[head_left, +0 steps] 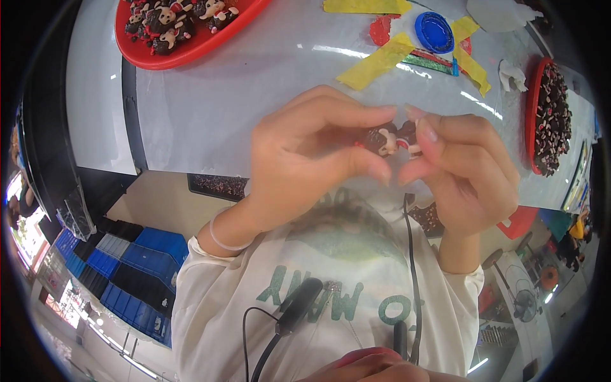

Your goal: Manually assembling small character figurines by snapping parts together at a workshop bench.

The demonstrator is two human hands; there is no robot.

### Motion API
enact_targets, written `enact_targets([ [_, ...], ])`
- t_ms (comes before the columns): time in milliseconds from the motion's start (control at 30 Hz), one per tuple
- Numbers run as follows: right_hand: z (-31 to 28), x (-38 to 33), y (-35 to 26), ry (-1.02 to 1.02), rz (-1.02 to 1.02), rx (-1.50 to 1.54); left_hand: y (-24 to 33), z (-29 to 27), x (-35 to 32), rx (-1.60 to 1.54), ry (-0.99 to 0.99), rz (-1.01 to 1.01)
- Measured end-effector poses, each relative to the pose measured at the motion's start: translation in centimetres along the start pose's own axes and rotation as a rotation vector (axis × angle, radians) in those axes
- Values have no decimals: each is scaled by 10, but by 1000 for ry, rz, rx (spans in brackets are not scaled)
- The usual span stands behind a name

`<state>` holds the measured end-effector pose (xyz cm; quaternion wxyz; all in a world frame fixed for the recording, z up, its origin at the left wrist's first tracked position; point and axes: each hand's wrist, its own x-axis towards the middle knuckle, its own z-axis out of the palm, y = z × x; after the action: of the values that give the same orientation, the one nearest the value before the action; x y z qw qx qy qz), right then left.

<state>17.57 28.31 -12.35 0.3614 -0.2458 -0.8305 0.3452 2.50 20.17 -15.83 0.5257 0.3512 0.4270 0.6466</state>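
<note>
A small figurine (387,141) with dark brown hair, a cream face and touches of red is held sideways between my two hands, above the near edge of the table. My left hand (286,149) is closed on its head end, thumb below and forefinger above. The thumb and fingertips of my right hand (474,162) pinch the other end. Fingers cover part of the figurine, so its full outline is hidden.
On the white table (210,114), a red tray (143,60) of similar figurines sits far left. Another red tray (531,121), full of small dark pieces, lies at right. Yellow tape (375,60) strips surround a blue round cap (435,30); a crumpled white tissue (511,75) is nearby.
</note>
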Motion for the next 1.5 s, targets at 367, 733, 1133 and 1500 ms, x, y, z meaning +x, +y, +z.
enact_targets([
  [367, -14, -20, 7, -12, -105, -291, 5, -8, 6, -117, -116, -79],
  [733, -198, -54, 89, 210, 593, -911, 41, -26, 23, 374, -213, 270],
  [1133, -187, -36, 87, 337, 477, -818, 92, -97, 111, 1988, 19, 756],
  [1500, -186, -27, 78, 343, 523, -688, 89, -93, 119, 1661, 7, 564],
])
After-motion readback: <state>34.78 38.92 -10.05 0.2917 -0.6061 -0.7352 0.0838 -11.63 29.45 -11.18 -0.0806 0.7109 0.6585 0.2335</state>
